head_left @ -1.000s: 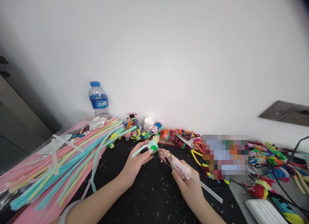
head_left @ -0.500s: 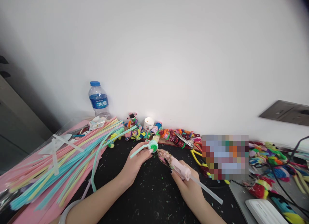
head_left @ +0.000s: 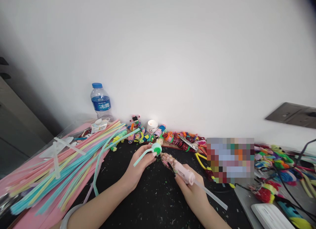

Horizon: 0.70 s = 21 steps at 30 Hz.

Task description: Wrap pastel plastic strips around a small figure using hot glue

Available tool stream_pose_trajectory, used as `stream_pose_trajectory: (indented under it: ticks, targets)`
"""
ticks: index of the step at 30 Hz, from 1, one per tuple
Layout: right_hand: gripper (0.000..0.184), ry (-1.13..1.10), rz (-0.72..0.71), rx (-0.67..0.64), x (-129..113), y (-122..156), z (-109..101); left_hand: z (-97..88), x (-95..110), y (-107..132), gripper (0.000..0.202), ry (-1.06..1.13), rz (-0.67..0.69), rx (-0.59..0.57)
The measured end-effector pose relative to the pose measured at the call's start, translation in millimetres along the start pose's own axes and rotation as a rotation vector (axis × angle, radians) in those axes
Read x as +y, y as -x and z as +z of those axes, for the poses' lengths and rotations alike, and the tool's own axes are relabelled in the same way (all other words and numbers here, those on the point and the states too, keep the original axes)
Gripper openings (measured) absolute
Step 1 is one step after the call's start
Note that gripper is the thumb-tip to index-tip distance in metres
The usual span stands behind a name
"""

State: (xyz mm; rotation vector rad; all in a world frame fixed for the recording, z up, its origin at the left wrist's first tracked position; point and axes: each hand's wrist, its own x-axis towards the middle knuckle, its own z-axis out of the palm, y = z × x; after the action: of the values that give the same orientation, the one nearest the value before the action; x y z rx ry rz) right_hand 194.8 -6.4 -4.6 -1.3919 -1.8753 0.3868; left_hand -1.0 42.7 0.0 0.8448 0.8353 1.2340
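Note:
My left hand [head_left: 138, 165] pinches a small coil of mint and green pipe cleaner [head_left: 156, 149], whose loose mint tail sticks out to the left. My right hand [head_left: 191, 187] grips a pink hot glue gun [head_left: 179, 168] with a clear glue stick [head_left: 211, 196] trailing from its back. The gun's crusted nozzle points up and left, almost touching the coil. Both hands hover just above the black mat [head_left: 153, 196].
A long bundle of pastel pipe cleaners [head_left: 64, 169] lies on pink sheets at the left. A water bottle [head_left: 101, 102], a white candle jar [head_left: 152, 125] and several colourful twisted pieces [head_left: 172, 138] line the wall. Scissors [head_left: 189, 142], cables and a white device [head_left: 270, 216] sit right.
The mint tail in my left hand has swung slightly downward as the coil turns. The glue gun has stayed at the coil, barely shifted.

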Motion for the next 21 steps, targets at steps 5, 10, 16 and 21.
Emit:
stream_pose_trajectory:
  ticks: [5,10,16,21]
  targets:
    - [0.007,-0.001,0.005,0.038,-0.9,-0.7,-0.7,0.7,1.9,1.2,0.026,-0.027,-0.011,-0.007]
    - [0.008,-0.033,0.025,0.051,-4.7,-0.9,-3.3,1.2,3.4,0.7,0.028,-0.052,-0.019,0.009]
    - [0.016,-0.053,0.052,0.077,-2.1,-2.7,-5.3,2.4,4.8,-0.7,0.029,-0.058,-0.016,0.000]
    - [0.025,0.061,0.066,0.140,3.5,-4.2,-5.5,0.4,3.3,-2.0,0.028,-0.103,0.026,-0.016]
